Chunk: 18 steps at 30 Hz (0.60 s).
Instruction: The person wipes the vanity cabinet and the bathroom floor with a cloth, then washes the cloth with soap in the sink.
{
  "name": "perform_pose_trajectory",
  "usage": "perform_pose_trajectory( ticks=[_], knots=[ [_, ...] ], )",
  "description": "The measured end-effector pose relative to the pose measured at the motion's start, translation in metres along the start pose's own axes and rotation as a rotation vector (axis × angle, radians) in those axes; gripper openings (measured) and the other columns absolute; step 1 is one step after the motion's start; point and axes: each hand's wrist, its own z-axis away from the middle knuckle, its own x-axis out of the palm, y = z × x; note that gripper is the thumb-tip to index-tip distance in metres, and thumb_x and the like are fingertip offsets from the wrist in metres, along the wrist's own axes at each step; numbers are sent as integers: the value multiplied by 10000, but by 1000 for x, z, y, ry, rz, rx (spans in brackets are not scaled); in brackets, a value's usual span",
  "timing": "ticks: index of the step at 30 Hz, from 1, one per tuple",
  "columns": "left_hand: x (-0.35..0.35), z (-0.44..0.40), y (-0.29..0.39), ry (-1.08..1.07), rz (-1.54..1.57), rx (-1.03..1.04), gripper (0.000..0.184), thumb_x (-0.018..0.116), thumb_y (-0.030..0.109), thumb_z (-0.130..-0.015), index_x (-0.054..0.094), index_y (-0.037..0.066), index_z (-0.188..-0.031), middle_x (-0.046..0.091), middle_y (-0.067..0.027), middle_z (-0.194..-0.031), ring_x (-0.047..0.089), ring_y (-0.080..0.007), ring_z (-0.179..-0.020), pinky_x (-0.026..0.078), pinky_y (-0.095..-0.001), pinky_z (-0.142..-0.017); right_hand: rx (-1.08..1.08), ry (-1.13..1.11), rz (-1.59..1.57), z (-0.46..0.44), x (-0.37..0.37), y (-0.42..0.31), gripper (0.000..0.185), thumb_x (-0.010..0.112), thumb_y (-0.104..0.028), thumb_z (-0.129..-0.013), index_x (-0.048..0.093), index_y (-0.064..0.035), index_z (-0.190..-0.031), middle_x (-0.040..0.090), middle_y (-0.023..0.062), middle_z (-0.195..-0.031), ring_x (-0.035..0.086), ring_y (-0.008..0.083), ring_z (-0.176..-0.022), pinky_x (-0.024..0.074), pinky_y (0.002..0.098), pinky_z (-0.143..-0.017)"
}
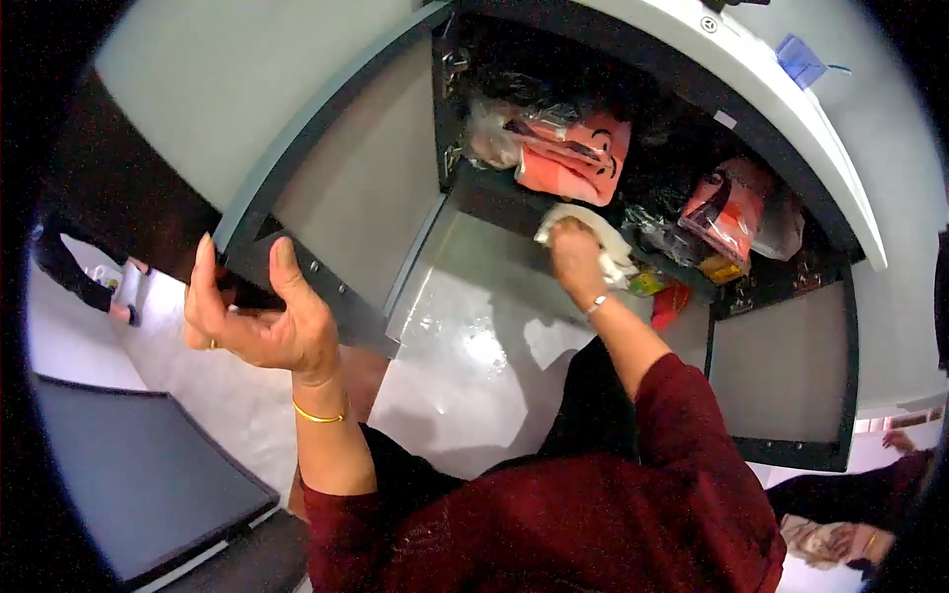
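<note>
Dark red clothing (554, 524) is filling the near view. Beyond it, the left hand (272, 326) is hovering near an opened cabinet door (366, 178), its fingers spread and empty. The right hand (575, 259) is gripping a white cloth (614, 247) at the cabinet's lower front, just below a pink package (573, 163).

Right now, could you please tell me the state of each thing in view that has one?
Left cabinet door, open
Right cabinet door, open
White cloth, crumpled
Right hand, gripping the white cloth
Left hand, raised, open, empty
Rightmost pink package, wrapped in clear plastic
</note>
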Motion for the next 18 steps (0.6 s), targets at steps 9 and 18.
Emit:
perform_pose_trajectory(
  ticks=[9,18],
  knots=[
    [12,6,-4,114,13,39,526,735,178,-785,490,-13,-1210,467,-140,-1125,462,-250,-960,449,-318,-811,180,60,-132,-148,88,-95,213,598,-89,-710,670,-60,-908,557,138,-1004,506,337,-986,450,400,-830],
    [8,2,-3,105,-84,95,496,735,116,-771,507,-12,-1192,443,-150,-1124,480,-260,-982,462,-328,-840,0,-223,-217,-131,57,-73,243,561,-92,-787,653,-39,-1006,476,150,-1247,484,359,-1127,455,409,-911]
  ],
)
